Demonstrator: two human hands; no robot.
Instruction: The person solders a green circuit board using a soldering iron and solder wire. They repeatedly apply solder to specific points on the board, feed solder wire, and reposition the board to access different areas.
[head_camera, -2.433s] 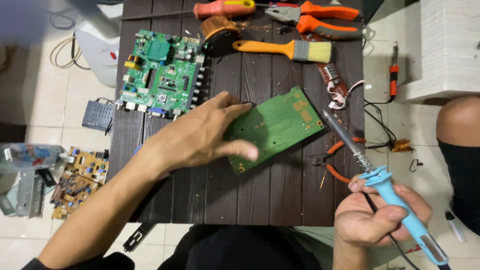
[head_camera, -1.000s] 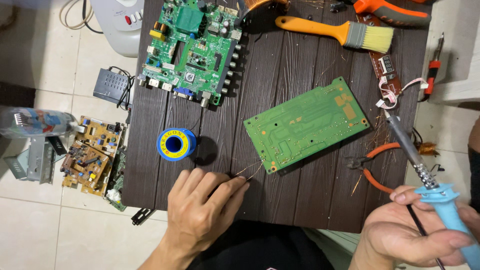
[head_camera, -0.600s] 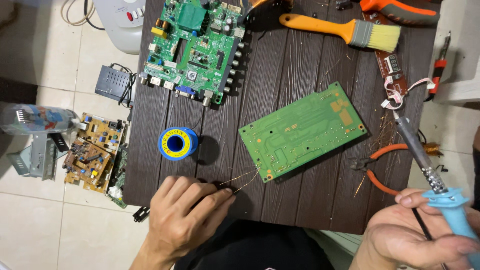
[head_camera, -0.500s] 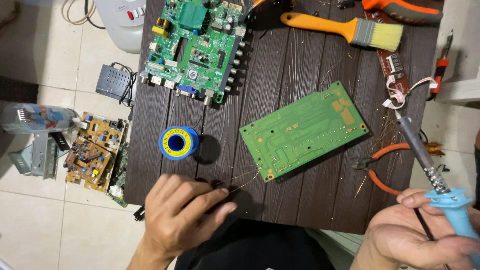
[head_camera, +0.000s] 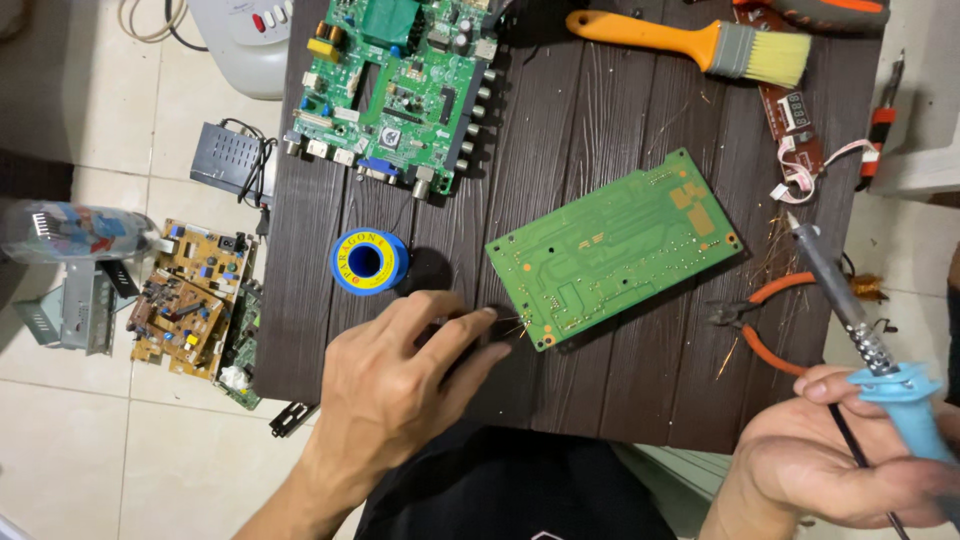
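Left hand (head_camera: 400, 385) now nearer board (head_camera: 615, 245)

electronics repair workshop | circuit boards (head_camera: 612, 246) | soldering iron (head_camera: 862, 335) | solder spool (head_camera: 367, 261) | pliers (head_camera: 765, 318)

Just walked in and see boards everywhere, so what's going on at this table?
A person sits at a dark table. Their right hand holds a blue-handled soldering iron off to the side, tip up. Their left hand pinches thin solder wire beside the green circuit board, near a blue solder spool.
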